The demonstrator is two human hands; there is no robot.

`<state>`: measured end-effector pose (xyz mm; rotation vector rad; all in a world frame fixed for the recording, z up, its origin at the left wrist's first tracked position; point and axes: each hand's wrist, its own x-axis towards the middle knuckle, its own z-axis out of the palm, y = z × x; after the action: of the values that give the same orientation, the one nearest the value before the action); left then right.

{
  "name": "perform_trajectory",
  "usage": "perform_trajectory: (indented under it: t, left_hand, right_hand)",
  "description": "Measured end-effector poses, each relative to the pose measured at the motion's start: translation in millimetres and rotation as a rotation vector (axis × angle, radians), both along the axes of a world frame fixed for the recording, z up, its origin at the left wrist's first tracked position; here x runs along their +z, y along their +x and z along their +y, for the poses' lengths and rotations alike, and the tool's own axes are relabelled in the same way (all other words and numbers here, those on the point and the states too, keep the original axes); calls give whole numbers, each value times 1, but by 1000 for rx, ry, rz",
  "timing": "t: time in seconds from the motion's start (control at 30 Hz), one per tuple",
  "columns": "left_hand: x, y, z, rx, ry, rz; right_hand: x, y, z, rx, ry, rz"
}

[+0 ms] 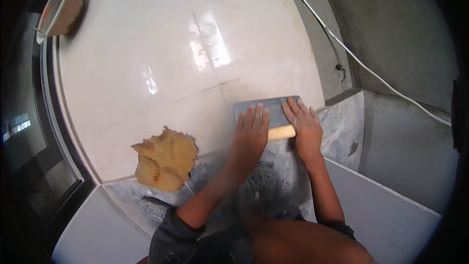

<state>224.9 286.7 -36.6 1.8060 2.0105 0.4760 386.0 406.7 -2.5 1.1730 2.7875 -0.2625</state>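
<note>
A grey, flat-bladed trowel (pixel 264 111) with a pale wooden handle or edge strip (pixel 282 133) lies against the cream tile surface (pixel 146 44), close to its near edge. My left hand (pixel 250 139) rests on the left part of the blade, fingers stretched forward. On the blade's right end lies my right hand (pixel 305 129), its fingers also extended and pressed flat. Neither palm's underside shows. Left of my left forearm sits a ragged yellow sponge (pixel 167 160), overlapping the tile's edge.
A brown bucket with a whitish rim (pixel 56 12) stands at the far left beside a dark door frame (pixel 61 117). A white cable (pixel 361 61) runs down along the right. Grey panels (pixel 381 200) border my right side. My shoes (pixel 156 209) are on dusty grey flooring.
</note>
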Motion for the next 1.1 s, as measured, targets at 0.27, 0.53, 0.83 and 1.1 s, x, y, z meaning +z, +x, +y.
perform_trajectory:
  t: [0.27, 0.53, 0.83, 1.1]
  left_hand:
    - [-11, 18, 23, 99, -45, 54]
    - [-1, 4, 72, 96, -18, 112]
    - [-4, 18, 39, -3, 39, -176]
    - [24, -72, -17, 146, 8, -310]
  right_hand:
    - [-1, -6, 47, 80, -16, 47]
    - [-1, -12, 85, 109, 21, 64]
    - [-2, -26, 14, 63, -107, 58]
    - [13, -51, -25, 177, -82, -35]
